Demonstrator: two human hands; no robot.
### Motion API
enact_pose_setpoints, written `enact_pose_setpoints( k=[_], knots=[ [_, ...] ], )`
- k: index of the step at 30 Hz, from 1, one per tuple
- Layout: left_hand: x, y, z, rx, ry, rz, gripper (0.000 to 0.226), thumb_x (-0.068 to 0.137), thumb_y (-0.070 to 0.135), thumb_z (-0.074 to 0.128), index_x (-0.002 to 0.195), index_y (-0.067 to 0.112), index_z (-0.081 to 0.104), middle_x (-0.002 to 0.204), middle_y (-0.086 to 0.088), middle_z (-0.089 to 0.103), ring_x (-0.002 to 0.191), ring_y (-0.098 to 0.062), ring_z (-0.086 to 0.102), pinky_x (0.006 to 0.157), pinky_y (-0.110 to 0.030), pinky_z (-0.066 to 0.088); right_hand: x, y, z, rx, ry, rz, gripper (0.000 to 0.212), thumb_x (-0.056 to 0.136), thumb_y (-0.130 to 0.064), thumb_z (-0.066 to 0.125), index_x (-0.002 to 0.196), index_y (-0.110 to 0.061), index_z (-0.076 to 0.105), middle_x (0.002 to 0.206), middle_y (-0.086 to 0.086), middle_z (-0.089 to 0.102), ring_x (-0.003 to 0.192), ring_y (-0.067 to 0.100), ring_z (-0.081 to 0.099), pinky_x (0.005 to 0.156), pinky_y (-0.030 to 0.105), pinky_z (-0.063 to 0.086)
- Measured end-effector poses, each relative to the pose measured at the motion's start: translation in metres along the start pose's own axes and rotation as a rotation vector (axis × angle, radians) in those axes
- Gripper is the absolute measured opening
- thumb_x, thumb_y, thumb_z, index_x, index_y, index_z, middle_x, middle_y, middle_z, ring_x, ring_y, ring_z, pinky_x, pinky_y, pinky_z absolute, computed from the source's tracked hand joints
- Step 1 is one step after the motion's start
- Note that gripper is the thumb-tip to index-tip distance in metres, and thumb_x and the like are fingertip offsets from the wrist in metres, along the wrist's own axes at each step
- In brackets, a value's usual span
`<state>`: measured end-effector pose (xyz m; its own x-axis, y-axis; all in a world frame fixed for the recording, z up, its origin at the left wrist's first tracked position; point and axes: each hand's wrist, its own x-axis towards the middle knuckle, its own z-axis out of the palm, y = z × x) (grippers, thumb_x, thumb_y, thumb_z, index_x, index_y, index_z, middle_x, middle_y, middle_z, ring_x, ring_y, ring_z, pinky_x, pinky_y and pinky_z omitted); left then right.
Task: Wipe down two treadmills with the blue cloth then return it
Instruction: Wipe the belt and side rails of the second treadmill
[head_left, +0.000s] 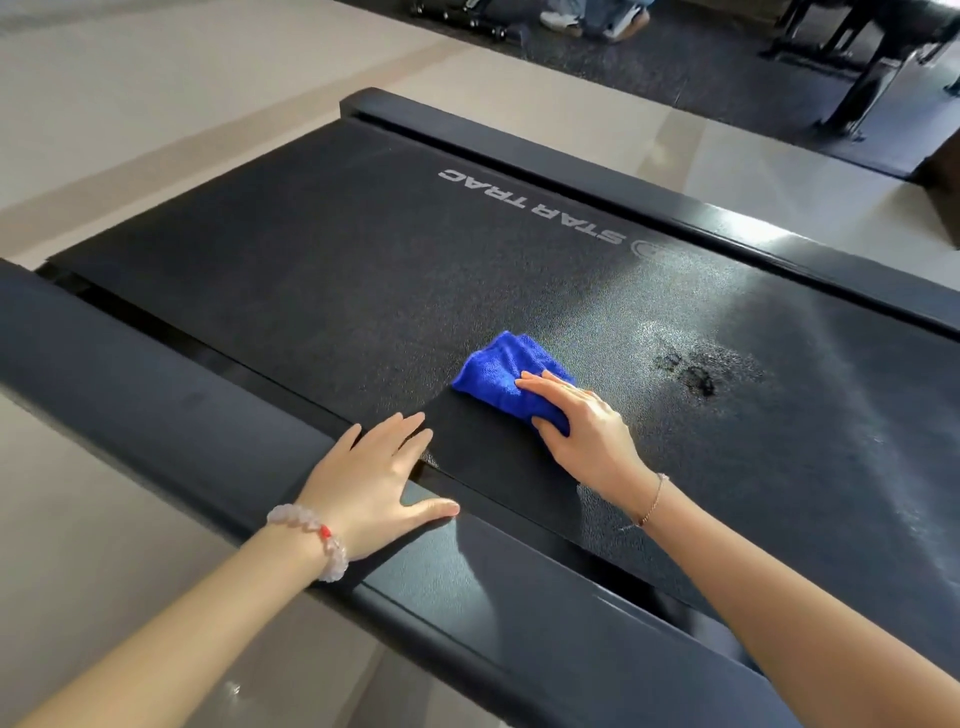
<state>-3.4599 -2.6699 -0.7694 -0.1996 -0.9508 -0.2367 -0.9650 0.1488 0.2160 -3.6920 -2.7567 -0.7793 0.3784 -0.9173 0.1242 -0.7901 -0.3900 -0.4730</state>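
Rests the left hand (374, 478) flat, fingers straight, across the near side rail (156, 395) and treadmill belt (311, 260) edge, and presses the folded blue cloth (498, 374) onto mid-belt with the right hand (582, 431), fingers straight on top (dark wet marks (696, 376) just right).

You have one piece of writing to read: pale grey capital lettering (530, 205) that spells "STAR TRAC", printed on the black textured treadmill belt (337, 270). From where you stand it is upside down, so the S lies to your right and the final C to your left. It runs along the belt's far side, near the black far side rail (571, 176). Just beside the S sits a round pale emblem (644, 248), washed out by glare and unreadable.
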Motion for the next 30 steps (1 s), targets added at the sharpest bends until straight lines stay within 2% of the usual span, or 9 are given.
enact_pose_setpoints(
  k=[6,10,12,14,18,24,27,30],
  knots=[
    [-0.012,0.000,0.006,0.045,0.051,-0.024,0.138,0.037,0.091,-0.027,0.149,0.023,0.017,0.156,0.011,0.010,0.143,-0.007,0.001,0.117,-0.035,0.000,-0.023,-0.015,0.007,-0.007,-0.024,-0.032,0.044,0.087,-0.014,0.059,0.127,-0.032,0.054,0.134,-0.018,0.052,0.132,0.001,0.038,0.100,0.008,0.018],
    [-0.021,0.005,0.009,0.045,0.148,-0.060,0.110,0.059,0.084,0.000,0.147,0.021,0.022,0.152,0.007,0.022,0.142,-0.011,0.010,0.115,-0.036,0.004,-0.040,-0.023,0.011,0.003,-0.042,-0.055,0.045,0.087,-0.015,0.058,0.127,-0.034,0.054,0.135,-0.019,0.051,0.131,-0.002,0.037,0.103,0.011,0.021],
    [-0.026,0.007,0.012,0.060,0.163,-0.085,0.093,0.077,0.081,0.018,0.148,0.021,0.019,0.151,0.006,0.024,0.142,-0.012,0.012,0.115,-0.036,0.005,-0.046,-0.026,0.012,0.011,-0.041,-0.061,0.045,0.087,-0.014,0.058,0.127,-0.034,0.054,0.134,-0.021,0.050,0.131,-0.002,0.037,0.106,0.016,0.025],
    [-0.030,0.008,0.013,0.074,0.165,-0.094,0.082,0.085,0.072,0.029,0.148,0.020,0.016,0.151,0.006,0.024,0.142,-0.011,0.013,0.116,-0.037,0.006,-0.053,-0.028,0.013,0.016,-0.046,-0.065,0.045,0.087,-0.016,0.058,0.126,-0.037,0.053,0.134,-0.023,0.050,0.132,0.000,0.037,0.108,0.023,0.030],
    [-0.032,0.008,0.013,0.078,0.181,-0.074,0.078,0.087,0.068,0.030,0.148,0.020,0.018,0.150,0.007,0.026,0.140,-0.010,0.017,0.115,-0.037,0.008,-0.060,-0.028,0.009,0.006,-0.077,-0.087,0.044,0.088,-0.020,0.057,0.126,-0.041,0.051,0.134,-0.028,0.047,0.132,-0.002,0.036,0.106,0.025,0.034],
    [-0.029,0.014,0.011,0.066,0.208,0.004,0.071,0.088,0.065,0.035,0.143,0.020,0.029,0.143,0.008,0.035,0.135,-0.011,0.028,0.114,-0.037,0.012,-0.063,-0.024,-0.002,0.025,-0.104,-0.110,0.045,0.088,-0.016,0.057,0.126,-0.039,0.052,0.133,-0.030,0.046,0.127,-0.014,0.030,0.101,0.012,0.027],
    [-0.026,0.023,0.011,0.053,0.258,0.049,0.085,0.077,0.071,0.022,0.136,0.014,0.045,0.134,0.002,0.049,0.128,-0.017,0.042,0.110,-0.041,0.023,-0.071,-0.010,-0.007,0.027,-0.100,-0.108,0.045,0.087,-0.016,0.058,0.125,-0.040,0.052,0.130,-0.035,0.043,0.128,-0.015,0.029,0.102,0.009,0.025],
    [-0.018,0.031,0.014,0.037,0.253,0.073,0.085,0.075,0.067,0.021,0.128,0.010,0.055,0.124,-0.002,0.058,0.119,-0.021,0.052,0.105,-0.045,0.032,-0.079,0.004,-0.015,0.017,-0.076,-0.079,0.045,0.088,-0.019,0.058,0.125,-0.043,0.051,0.128,-0.039,0.040,0.129,-0.015,0.030,0.102,0.009,0.026]
  ],
)
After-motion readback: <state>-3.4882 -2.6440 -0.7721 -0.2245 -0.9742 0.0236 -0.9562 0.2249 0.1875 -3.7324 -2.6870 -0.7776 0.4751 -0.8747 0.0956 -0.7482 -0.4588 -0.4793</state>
